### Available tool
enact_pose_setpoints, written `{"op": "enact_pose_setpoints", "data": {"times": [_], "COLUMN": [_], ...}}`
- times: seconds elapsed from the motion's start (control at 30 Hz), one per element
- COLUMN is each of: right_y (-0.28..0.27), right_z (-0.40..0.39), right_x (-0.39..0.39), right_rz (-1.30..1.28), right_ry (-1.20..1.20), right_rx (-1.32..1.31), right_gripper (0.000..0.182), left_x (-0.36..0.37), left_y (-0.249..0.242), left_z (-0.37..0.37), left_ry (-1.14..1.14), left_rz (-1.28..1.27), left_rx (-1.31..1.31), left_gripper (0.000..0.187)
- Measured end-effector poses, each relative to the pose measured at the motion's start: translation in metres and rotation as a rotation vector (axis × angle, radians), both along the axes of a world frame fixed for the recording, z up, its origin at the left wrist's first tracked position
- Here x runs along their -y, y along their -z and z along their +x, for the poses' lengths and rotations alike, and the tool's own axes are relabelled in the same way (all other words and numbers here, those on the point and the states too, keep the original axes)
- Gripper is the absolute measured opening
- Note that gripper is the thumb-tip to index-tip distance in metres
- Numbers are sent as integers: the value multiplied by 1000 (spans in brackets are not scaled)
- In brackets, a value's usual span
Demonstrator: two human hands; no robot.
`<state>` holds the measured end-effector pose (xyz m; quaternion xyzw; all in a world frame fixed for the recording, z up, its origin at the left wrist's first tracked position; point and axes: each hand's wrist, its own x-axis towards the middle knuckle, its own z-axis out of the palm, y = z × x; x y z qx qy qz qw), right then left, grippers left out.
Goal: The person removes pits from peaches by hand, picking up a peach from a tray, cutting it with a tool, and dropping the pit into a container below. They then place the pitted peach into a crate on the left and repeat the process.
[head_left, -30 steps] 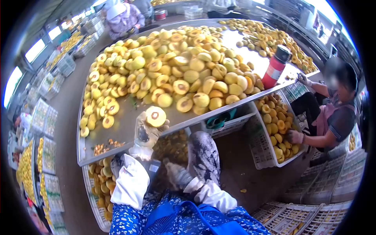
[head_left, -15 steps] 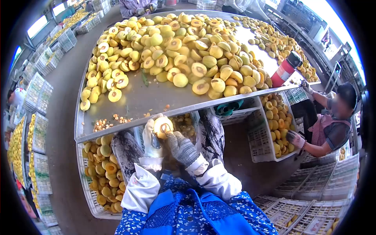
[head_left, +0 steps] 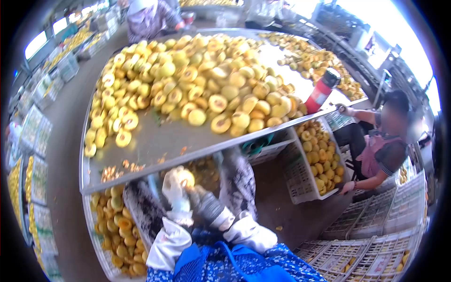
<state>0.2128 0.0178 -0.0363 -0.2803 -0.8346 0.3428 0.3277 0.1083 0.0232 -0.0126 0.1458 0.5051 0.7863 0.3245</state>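
Observation:
In the head view my left hand (head_left: 174, 191), in a white glove, is closed around a yellow peach half (head_left: 187, 178) below the table's front edge. My right hand (head_left: 207, 207), in a grey glove, is curled close beside the fruit. Blur hides what its fingers hold, if anything. Both hands are above my lap, between my knees. Behind them, under the table edge, is a container of peach pieces (head_left: 206, 175), partly hidden. On the metal table (head_left: 155, 136) lies a large heap of halved peaches (head_left: 206, 80), several showing brown centres.
Pits (head_left: 112, 173) lie near the table's front left corner. A red bottle (head_left: 322, 90) stands at its right edge. Crates of peaches flank me, one at left (head_left: 96, 235) and one at right (head_left: 300, 181). A co-worker (head_left: 383, 145) sits at right; another person (head_left: 148, 21) is behind the table.
The view has shifted, and my hands with the peach half appear lower and further left. The right co-worker's lower hand has moved from the peaches to the crate's edge.

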Motion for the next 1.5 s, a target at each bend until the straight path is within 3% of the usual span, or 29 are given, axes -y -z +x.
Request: {"op": "enact_pose_setpoints", "data": {"times": [0.1, 0.17, 0.2, 0.23, 0.37, 0.43, 0.5, 0.53, 0.7, 0.87, 0.97, 1.1, 1.13, 1.17, 1.23, 1.27, 1.3, 1.37, 1.43, 1.5], "right_y": [17, 0, -13, 23, -19, -37, -41, -38, -28, -31, -34, -43, -44, -44, -45, -32, -26, -36, -28, 8], "right_z": [2, 4, 6, 2, 23, 28, 26, 28, 35, 33, 34, 22, 19, 17, 27, 21, 17, 10, 5, -4], "right_x": [-3, -1, 1, -3, -13, -11, -8, -16, -19, -10, -5, 23, 28, 30, 24, 29, 31, 34, 36, 23], "right_rz": [127, -328, -556, 7, -1176, -1474, -1459, -1435, -1510, -1551, -1593, -1783, -1807, -1793, -1563, -1578, -1604, -1536, -1517, -1508], "right_ry": [-15, -78, -91, -40, -232, -262, -241, -278, -552, -606, -588, -314, -273, -281, -633, -584, -605, -894, -699, -413], "right_rx": [-37, -187, -271, -266, -345, -353, -376, -273, -388, -395, -412, -695, -754, -756, -555, -524, -539, -702, -564, -294], "right_gripper": [32, 28, 27, 33, 31, 32, 36, 34, 30, 32, 33, 35, 36, 36, 47, 51, 50, 48, 46, 50], "left_x": [-4, -4, -3, -5, 5, 7, 11, 11, 16, 16, 19, 23, 21, 25, 29, 33, 38, 51, 78, 129], "left_y": [4, 13, 6, 10, -5, -5, -14, -14, -33, -40, -47, -51, -48, -50, -48, -52, -45, -37, -18, -7], "left_z": [2, -2, 7, 7, 5, 4, 3, 2, -6, -18, -18, -6, -6, -6, -7, -10, -17, -33, -84, -130], "left_ry": [-25, 117, 31, 16, 216, 274, 365, 399, 571, 733, 797, 713, 740, 689, 633, 605, 570, 389, 338, 232], "left_rz": [-33, 78, 32, 34, 36, 58, 68, 71, 71, 82, 75, 28, 138, 66, 71, 3, -40, 89, 216, 201], "left_rx": [21, 5, -45, -115, -205, -220, -266, -299, -494, -728, -686, -131, -145, -78, -154, -96, 9, 360, 507, 361], "left_gripper": [20, 21, 23, 24, 30, 31, 30, 29, 24, 21, 17, 36, 48, 50, 50, 50, 47, 45, 44, 42]}}
